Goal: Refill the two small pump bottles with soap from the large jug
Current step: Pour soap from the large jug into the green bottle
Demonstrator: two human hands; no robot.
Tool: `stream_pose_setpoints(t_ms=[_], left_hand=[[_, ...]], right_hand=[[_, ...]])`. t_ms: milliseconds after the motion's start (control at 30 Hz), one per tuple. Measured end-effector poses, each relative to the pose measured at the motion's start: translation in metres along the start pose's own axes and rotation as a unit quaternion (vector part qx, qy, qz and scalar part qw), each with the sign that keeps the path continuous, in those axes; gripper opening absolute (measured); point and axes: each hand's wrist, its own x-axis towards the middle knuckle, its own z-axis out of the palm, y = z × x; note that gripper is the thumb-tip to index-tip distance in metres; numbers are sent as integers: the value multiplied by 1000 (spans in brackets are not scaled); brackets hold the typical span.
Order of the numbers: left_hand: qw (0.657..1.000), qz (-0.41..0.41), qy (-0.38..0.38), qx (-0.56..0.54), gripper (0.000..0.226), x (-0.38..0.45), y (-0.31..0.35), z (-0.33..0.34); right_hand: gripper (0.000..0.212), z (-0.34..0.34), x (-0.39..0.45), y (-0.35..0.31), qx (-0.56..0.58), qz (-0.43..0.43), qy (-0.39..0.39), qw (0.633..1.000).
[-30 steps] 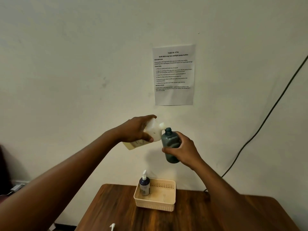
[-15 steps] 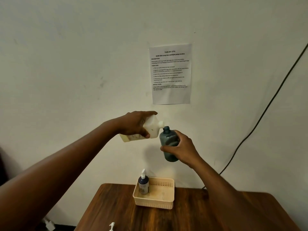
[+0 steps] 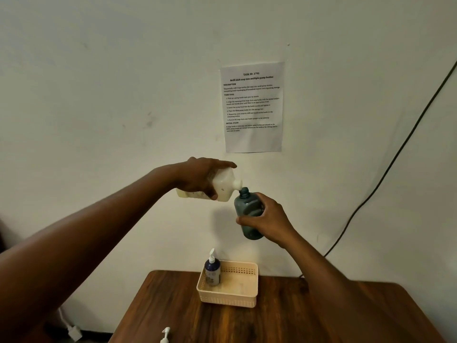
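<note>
My left hand (image 3: 201, 178) grips the white soap jug (image 3: 223, 188), tipped on its side with its spout right above the open neck of a teal bottle (image 3: 247, 206). My right hand (image 3: 268, 220) holds that teal bottle nearly upright, leaning slightly left, high above the table. No stream of soap is visible between spout and neck. A dark blue pump bottle (image 3: 212, 268) with its white pump fitted stands in the left corner of the beige basket (image 3: 231, 297). A loose white pump head (image 3: 165, 334) lies near the table's front edge.
The wooden table (image 3: 284, 318) stands against a pale wall. A printed task sheet (image 3: 252, 107) is taped to the wall above the hands. A black cable (image 3: 385, 174) runs diagonally down the wall at right. A white plug (image 3: 74, 332) lies on the floor at left.
Both hands have risen slightly against the wall, and the jug has tipped flatter, bringing its spout closer over the teal bottle's neck.
</note>
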Motion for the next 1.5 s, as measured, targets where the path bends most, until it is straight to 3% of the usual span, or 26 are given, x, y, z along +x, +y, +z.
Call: stream_pose_setpoints(t_ms=[733, 1500], left_hand=[[998, 12, -48, 38, 96, 7, 8, -18], [997, 28, -50, 43, 97, 14, 13, -26]], right_hand=[[69, 3, 0, 2, -16, -10, -2, 1000], [69, -1, 0, 1, -15, -16, 14, 1000]])
